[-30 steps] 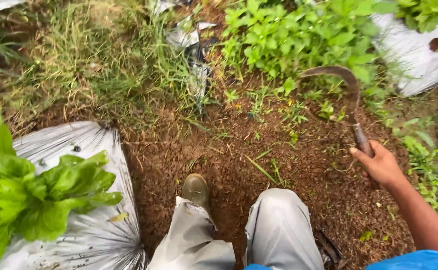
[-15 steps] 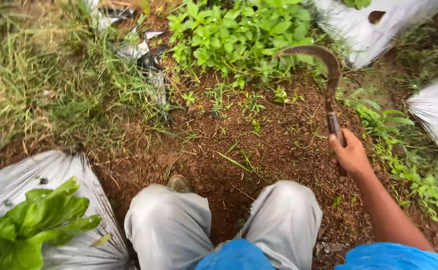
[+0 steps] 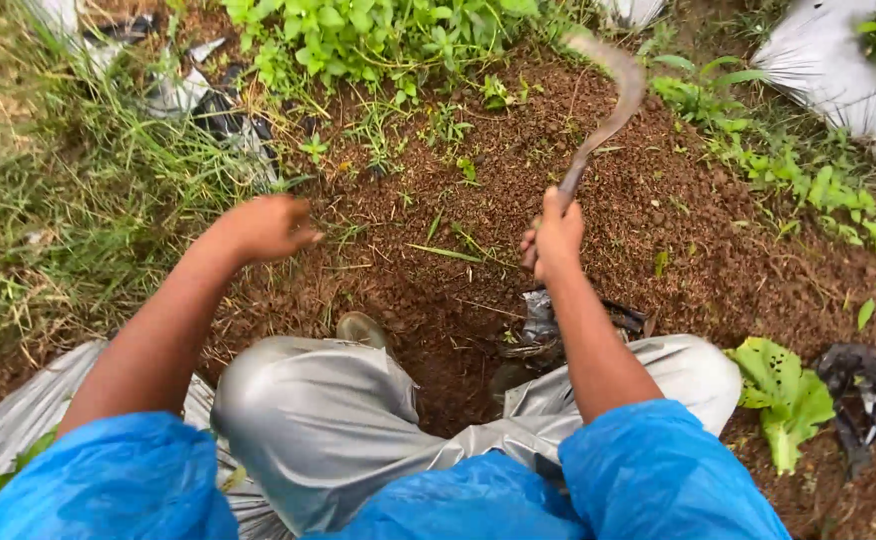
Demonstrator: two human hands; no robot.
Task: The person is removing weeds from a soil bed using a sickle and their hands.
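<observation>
Since the earlier frame the left hand (image 3: 263, 228) has come into the head view, and the right hand (image 3: 555, 238) with the sickle (image 3: 603, 110) has moved toward the middle of the bare soil (image 3: 658, 210). In this view the right hand is closed tight around the handle, and the curved blade is raised above the ground, its tip pointing to the weeds (image 3: 378, 40), so it seems ready for a cut. The left hand is loosely curled, holds nothing, and hovers low near the grass (image 3: 78, 200), probably for balance or for gathering stems. The person squats, knees (image 3: 308, 400) apart.
</observation>
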